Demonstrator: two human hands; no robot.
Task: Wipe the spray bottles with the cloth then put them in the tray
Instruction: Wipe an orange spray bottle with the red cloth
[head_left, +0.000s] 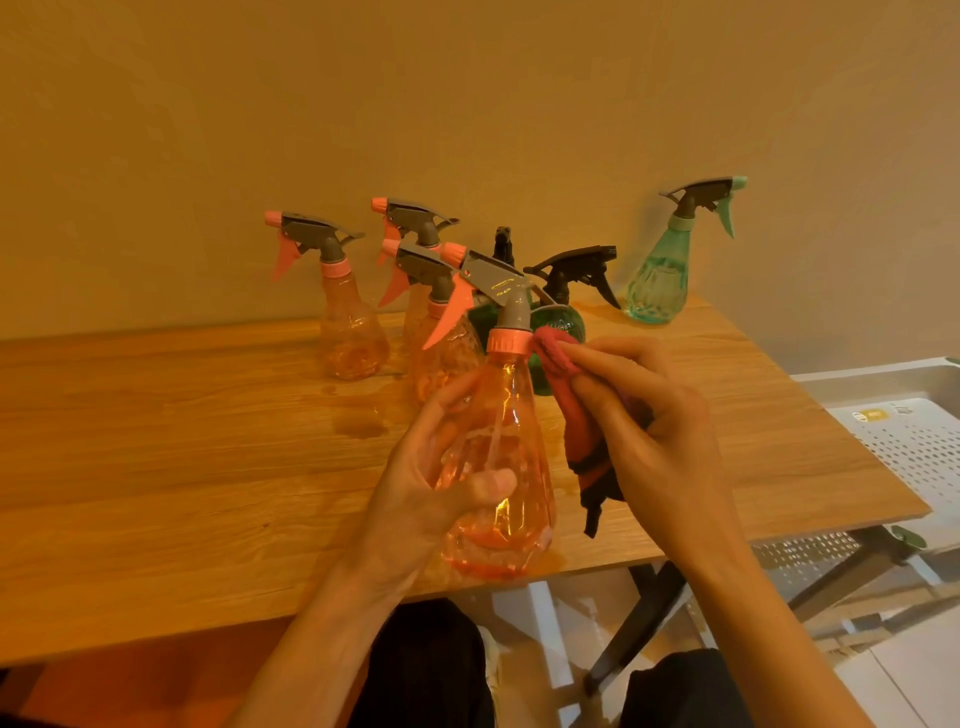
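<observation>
above the table edge, left hand (441, 467) grips upright orange bottle (498, 441), nozzle pointing left; right hand (639, 415) pinches cloth (561, 358).

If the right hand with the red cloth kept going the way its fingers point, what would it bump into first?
Most likely the collar of the orange bottle gripped by the left hand. The right hand points up and left, and its red cloth already sits at that collar. Depth is hard to judge.

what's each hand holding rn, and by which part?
Left hand grips the orange bottle round its lower body. Right hand pinches the red cloth, bunched, against the bottle's neck.
</observation>
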